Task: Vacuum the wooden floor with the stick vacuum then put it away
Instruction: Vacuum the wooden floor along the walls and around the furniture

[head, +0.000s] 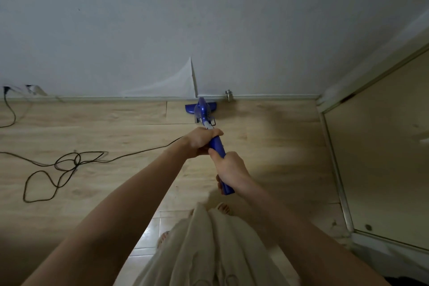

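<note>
Hands share the blue stick vacuum point(217, 146): left hand point(202, 140) wraps the handle higher up, right hand point(229, 166) clasps its near end. Rigid and probably light, its head point(200, 109) sits on the wooden floor point(116, 127) against the far baseboard point(267, 96); trailing cord point(67, 162) could snag.

A home room: wooden plank floor point(92, 127), plain painted wall point(162, 18), baseboard, doorstop point(228, 95) and door point(383, 146).
</note>
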The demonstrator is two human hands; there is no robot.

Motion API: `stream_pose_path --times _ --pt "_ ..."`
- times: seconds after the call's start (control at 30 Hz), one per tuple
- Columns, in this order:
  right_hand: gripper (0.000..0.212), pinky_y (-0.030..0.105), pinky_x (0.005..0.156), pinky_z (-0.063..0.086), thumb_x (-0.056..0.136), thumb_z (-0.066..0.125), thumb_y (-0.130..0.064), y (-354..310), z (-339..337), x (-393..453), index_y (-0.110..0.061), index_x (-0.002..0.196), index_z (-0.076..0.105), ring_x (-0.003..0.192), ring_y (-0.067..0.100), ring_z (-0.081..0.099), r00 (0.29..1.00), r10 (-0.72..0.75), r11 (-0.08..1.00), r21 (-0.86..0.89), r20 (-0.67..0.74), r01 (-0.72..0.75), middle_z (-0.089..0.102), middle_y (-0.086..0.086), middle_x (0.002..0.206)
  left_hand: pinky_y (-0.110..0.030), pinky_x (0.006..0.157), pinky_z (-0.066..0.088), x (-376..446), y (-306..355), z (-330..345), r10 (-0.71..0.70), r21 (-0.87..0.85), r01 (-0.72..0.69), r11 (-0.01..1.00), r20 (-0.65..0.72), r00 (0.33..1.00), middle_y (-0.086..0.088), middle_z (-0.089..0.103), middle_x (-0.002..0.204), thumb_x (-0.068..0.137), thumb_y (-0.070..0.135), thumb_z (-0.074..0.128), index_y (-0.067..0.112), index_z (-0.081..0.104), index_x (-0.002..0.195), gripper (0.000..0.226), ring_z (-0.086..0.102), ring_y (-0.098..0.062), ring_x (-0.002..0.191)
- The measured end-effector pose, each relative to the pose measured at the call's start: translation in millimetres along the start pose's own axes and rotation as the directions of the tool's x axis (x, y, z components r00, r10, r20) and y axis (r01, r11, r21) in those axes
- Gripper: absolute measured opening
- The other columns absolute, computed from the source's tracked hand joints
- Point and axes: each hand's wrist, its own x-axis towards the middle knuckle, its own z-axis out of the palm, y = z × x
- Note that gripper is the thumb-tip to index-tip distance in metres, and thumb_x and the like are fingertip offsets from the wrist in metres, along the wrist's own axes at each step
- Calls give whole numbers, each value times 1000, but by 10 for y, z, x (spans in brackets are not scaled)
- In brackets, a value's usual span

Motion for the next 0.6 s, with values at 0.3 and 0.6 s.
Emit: stream_pose_path --times 0.3,0.6 --pt "38 24 42 49 99 46 -45 -91 52 87 -8 93 52 44 15 53 1000 -22 991 129 22 19 56 6 69 -32 75 54 -45 130 -62 -14 -12 14 1000 -35 999 -10 61 86 92 23 60 7 53 103 21 60 -19 74" --pt "39 29 52 52 100 44 -45 -268 311 86 -7 89 51 46 17 56 999 -46 974 221 -9 47 57 6 69 -34 80 54 -117 199 -265 23 16 -21 1000 -105 994 -12 62 88 89 25 66 1 55 108 33 61 -20 77"
